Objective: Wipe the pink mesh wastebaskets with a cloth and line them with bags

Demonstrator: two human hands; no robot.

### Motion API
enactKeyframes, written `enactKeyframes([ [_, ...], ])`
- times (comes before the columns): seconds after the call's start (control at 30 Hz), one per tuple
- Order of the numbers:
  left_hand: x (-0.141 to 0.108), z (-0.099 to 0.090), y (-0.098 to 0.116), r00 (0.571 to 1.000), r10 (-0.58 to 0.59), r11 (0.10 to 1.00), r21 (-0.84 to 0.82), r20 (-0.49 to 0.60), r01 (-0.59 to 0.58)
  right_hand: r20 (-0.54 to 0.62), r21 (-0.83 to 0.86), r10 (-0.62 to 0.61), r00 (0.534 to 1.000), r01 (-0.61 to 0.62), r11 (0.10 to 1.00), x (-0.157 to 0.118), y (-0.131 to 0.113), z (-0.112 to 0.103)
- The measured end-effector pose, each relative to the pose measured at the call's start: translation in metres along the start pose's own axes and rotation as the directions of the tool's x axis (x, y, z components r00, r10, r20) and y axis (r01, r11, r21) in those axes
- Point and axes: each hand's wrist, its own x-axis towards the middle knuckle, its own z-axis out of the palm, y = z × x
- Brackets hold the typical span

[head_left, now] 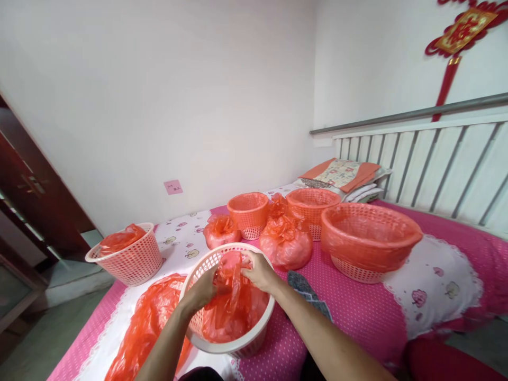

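A pale plastic basket (250, 344) stands at the front of the bed, with a filled red plastic bag (228, 323) inside it. Both hands reach into this basket. My left hand (204, 290) has its fingers closed on the bag's gathered top from the left. From the right, my right hand (260, 271) pinches the same bag near its upper edge. Folds of the thin red plastic rise between the two hands. The contents of the bag cannot be made out.
Loose red bags (145, 323) lie left of the basket. Another basket (137, 262) with a red bag stands farther left. Behind are tied bags (286, 246) and bag-lined baskets (248, 211), a large one (369, 241) at right. Dark cloth (307, 291) lies beside my right forearm.
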Motion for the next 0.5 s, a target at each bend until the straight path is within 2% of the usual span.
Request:
enactKeyframes([
  [0.1, -0.002, 0.014, 0.004, 0.992, -0.009, 0.999, 0.043, 0.125, 0.004, 0.087, -0.003, -0.046, 0.995, 0.046, 0.999, -0.004, -0.008, 0.001],
  [0.2, 0.002, 0.028, 0.003, 0.994, -0.008, 1.000, 0.008, 0.107, 0.007, 0.145, 0.026, -0.098, 0.985, 0.095, 0.995, -0.009, -0.017, -0.003],
  [0.3, 0.008, 0.030, 0.000, 0.999, 0.011, 0.998, -0.068, -0.051, -0.015, 0.074, 0.151, -0.119, 0.990, 0.107, 0.983, -0.012, -0.020, -0.009],
  [0.4, 0.010, 0.019, 0.004, 0.969, 0.036, 0.981, -0.177, -0.245, -0.081, -0.031, 0.251, -0.037, 0.999, 0.044, 0.967, -0.012, -0.017, -0.018],
  [0.5, 0.007, 0.010, 0.013, 0.930, 0.066, 0.952, -0.258, -0.361, -0.167, 0.029, 0.229, -0.002, 1.000, -0.005, 0.973, -0.013, -0.017, -0.023],
])
